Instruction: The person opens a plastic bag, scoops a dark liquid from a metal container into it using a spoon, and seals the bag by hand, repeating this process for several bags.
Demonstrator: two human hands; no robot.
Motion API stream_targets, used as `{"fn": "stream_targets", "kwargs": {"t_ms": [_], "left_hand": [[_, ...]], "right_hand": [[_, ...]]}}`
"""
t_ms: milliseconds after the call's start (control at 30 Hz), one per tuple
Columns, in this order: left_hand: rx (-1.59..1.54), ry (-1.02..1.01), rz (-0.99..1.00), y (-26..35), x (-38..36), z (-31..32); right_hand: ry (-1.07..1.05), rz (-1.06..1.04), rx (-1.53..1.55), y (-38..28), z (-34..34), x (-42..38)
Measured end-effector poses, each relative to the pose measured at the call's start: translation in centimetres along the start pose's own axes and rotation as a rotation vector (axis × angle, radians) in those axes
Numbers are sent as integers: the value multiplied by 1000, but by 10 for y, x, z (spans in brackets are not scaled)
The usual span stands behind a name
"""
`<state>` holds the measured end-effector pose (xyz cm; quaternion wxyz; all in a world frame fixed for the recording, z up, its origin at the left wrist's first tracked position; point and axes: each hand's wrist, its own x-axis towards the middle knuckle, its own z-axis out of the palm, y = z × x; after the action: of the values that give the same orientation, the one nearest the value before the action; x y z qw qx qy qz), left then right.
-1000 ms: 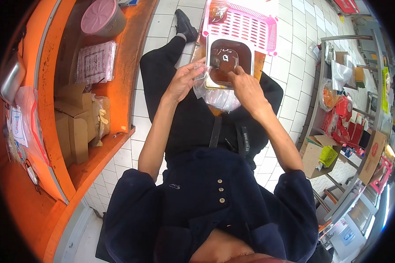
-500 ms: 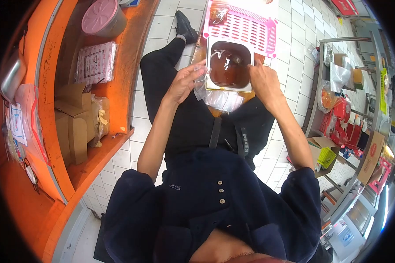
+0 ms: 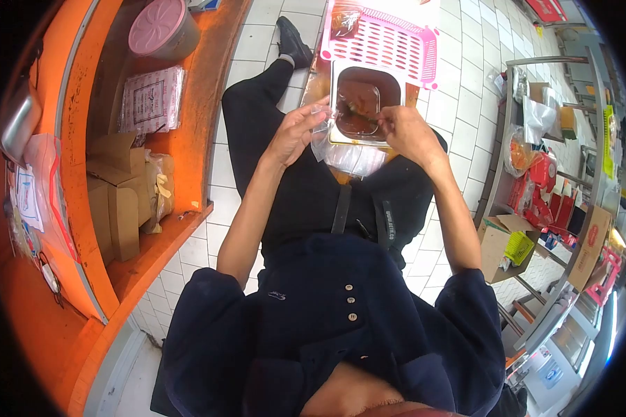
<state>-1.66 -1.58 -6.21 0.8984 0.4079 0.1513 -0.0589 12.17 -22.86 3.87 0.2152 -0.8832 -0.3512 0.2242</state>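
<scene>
Pinching the near-right edge of a see-through, squarish scoop-like piece (image 3: 360, 101), the right hand (image 3: 405, 132) has its fingertips pressed together over the metal container (image 3: 360, 142). The piece (its exact shape is hard to make out) lies within the container's opening, among dark reddish-brown contents with a few paler bits showing in it. The left hand (image 3: 293, 135) is at the container's left side, thumb and fingers closed on a clear plastic bag (image 3: 320, 142) that hangs just beside the rim. More clear plastic (image 3: 355, 161) lies at the container's near side, between the thighs of the black trousers (image 3: 295, 198). Beyond the container, close to its far rim, sits a pink slotted basket (image 3: 379, 50); a clear bag with brown contents (image 3: 346, 22) rests at its left end. An orange-brown surface (image 3: 412, 95) (only partly visible) shows beside the container, above the white floor tiles (image 3: 455, 104).
</scene>
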Motion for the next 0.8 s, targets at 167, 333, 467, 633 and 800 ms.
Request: {"fn": "stream_targets", "kwargs": {"t_ms": [167, 333, 467, 633, 800], "left_hand": [[9, -27, 16, 2, -1, 1], [8, 3, 2, 4, 0, 3], [13, 1, 11, 3, 0, 1], [19, -10, 2, 2, 1, 0], [1, -9, 30, 4, 2, 2]], "right_hand": [[103, 81, -250, 14, 7, -1], [-1, -72, -209, 9, 13, -13], [-82, -127, -219, 3, -3, -27], [-4, 67, -470, 10, -6, -19], [63, -18, -381, 9, 13, -6]]}}
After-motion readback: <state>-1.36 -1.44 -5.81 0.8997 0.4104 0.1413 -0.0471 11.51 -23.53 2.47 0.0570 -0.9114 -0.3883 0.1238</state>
